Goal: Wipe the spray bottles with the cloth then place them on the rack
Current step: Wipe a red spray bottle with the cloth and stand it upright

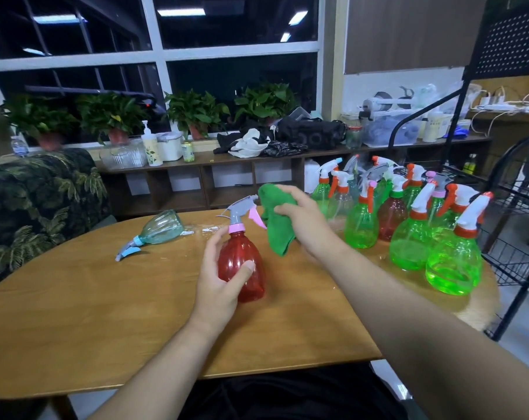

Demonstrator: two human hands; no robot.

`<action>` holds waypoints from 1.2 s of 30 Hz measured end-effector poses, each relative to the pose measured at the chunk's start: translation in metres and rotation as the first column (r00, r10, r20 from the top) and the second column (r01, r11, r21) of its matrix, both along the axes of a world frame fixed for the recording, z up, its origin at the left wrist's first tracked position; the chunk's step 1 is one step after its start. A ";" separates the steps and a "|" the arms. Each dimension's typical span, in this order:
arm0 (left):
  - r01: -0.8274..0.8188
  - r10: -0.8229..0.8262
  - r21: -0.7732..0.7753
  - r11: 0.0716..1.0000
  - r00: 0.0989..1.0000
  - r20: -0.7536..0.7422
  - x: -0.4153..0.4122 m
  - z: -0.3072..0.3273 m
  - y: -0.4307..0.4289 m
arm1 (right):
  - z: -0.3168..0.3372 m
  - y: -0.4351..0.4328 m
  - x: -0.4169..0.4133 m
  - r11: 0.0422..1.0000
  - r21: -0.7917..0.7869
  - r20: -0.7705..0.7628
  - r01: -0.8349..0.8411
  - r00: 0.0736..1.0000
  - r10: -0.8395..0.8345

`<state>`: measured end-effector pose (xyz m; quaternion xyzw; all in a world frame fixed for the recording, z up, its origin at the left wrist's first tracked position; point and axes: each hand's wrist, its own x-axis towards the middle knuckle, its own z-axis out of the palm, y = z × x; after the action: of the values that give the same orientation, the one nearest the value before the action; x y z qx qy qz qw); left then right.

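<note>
My left hand (219, 281) grips a red spray bottle (242, 262) with a pink collar and grey nozzle, upright above the wooden table (105, 313). Just right of its nozzle, my right hand (302, 216) holds a bunched green cloth (277, 225) that hangs down beside the bottle. A pale blue-green spray bottle (158, 230) lies on its side at the table's far left. Several green and red spray bottles (409, 225) with white and orange triggers stand clustered on the table's right end. The black wire rack (512, 225) stands at the right, past the table edge.
A leaf-patterned armchair (38, 207) sits left of the table. Behind runs a low wooden shelf (227, 165) with potted plants, a pump bottle, jars and dark bags. Small white scraps (210, 229) lie on the table near the fallen bottle.
</note>
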<state>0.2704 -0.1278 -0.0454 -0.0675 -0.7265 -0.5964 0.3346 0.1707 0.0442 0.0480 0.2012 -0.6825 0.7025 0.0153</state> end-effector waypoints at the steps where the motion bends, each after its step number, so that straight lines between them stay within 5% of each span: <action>1: -0.001 0.001 0.001 1.000 1.000 0.003 -0.001 0.000 0.001 | -0.008 -0.007 0.006 0.999 -0.012 0.006 -0.033 0.999 0.033; 9: -0.043 0.041 0.128 0.991 0.999 0.019 -0.004 -0.002 -0.003 | -0.044 -0.012 0.023 0.990 0.116 -0.011 -0.084 0.996 0.086; 17: 0.034 -0.040 0.129 0.991 0.998 0.041 -0.005 -0.003 0.010 | -0.092 -0.016 0.039 0.937 -0.343 0.242 -0.073 0.957 0.163; 24: -0.148 0.153 -0.082 0.986 0.987 0.057 -0.016 -0.009 0.005 | -0.095 -0.004 0.037 0.933 -0.359 0.201 0.026 0.978 0.050; 31: -0.136 0.141 -0.042 0.990 0.979 0.149 -0.019 -0.016 0.003 | -0.094 0.002 0.039 0.952 -0.286 0.171 0.106 0.984 -0.058; 36: -0.092 0.089 0.010 0.996 0.981 0.170 -0.012 -0.009 0.007 | -0.090 0.004 0.045 0.932 -0.363 0.192 0.019 0.980 0.055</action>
<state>0.2580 -0.1203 -0.0547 0.0197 -0.7493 -0.5905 0.2989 0.2157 0.0485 -0.0421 0.1300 -0.5371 0.8331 -0.0227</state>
